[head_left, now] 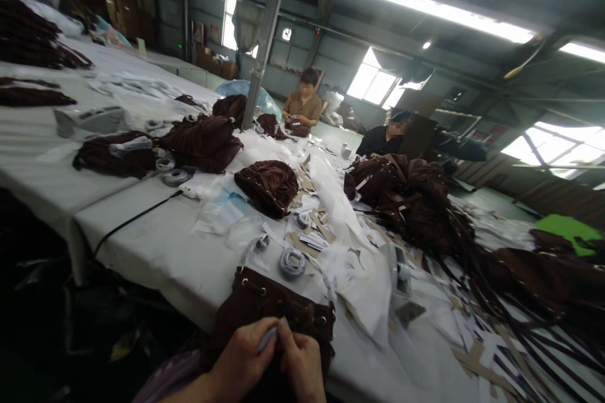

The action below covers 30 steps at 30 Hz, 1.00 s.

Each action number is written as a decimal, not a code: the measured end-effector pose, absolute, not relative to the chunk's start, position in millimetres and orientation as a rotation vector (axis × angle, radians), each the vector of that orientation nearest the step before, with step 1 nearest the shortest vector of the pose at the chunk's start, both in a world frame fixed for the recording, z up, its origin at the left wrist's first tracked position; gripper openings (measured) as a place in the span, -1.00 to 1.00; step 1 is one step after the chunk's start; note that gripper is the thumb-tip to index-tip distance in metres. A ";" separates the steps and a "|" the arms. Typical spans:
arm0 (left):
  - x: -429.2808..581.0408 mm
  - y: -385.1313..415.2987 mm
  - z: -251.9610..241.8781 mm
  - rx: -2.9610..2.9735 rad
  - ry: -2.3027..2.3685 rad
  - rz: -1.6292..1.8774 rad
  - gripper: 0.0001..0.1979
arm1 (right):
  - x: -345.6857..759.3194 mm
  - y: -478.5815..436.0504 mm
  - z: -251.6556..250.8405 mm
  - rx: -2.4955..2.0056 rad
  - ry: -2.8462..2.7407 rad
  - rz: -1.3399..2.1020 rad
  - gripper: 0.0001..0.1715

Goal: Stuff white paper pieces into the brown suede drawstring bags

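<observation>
A dark brown velvet drawstring bag (265,302) with gold eyelets lies at the near edge of the white table (155,245). My left hand (243,356) and my right hand (302,365) are together on its front, at the bottom of the view. Between the fingers of both hands is a small pale grey strip (267,337). The lower part of the bag is hidden behind my hands.
More brown bags (267,186) and a big heap with straps (411,201) lie among white paper, cardboard tags and grey tape rolls (292,262). A black strap (132,219) hangs over the edge. Two people sit at the far end. A metal pole (265,38) stands mid-table.
</observation>
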<state>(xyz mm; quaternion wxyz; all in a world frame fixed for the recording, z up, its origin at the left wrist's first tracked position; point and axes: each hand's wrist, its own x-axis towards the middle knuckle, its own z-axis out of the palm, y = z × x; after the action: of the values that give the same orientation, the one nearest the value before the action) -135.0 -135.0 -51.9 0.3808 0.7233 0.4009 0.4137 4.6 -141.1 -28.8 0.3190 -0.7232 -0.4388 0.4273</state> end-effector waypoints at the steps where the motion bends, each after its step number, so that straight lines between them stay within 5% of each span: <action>1: -135.1 -135.2 -49.3 1.786 1.030 1.046 -0.75 | 4.9 -140.8 -29.1 -1.906 -1.131 1.140 -0.23; 12: -137.9 -132.7 -20.5 1.431 1.071 1.053 -0.76 | 5.7 -145.5 -26.5 -1.836 -0.998 1.134 -0.25; 18: -131.8 -122.8 -11.5 0.673 0.845 0.873 -0.67 | 11.5 -146.0 -54.7 -1.560 -0.929 1.277 -0.22; 23: -132.0 -119.6 -15.0 0.178 0.724 0.706 -0.83 | 11.1 -152.6 -61.2 -1.480 -0.966 1.272 -0.34; 30: -137.0 -120.4 -15.4 0.301 0.753 0.646 -0.78 | -4.1 -166.7 -49.1 -1.482 -0.884 1.220 -0.28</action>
<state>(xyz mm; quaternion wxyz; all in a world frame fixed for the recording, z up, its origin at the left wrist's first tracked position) -137.0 -120.4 -15.4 0.8687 0.1436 0.3597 0.3087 -4.1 -166.7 -49.1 0.4918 -0.6104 -0.3644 0.5027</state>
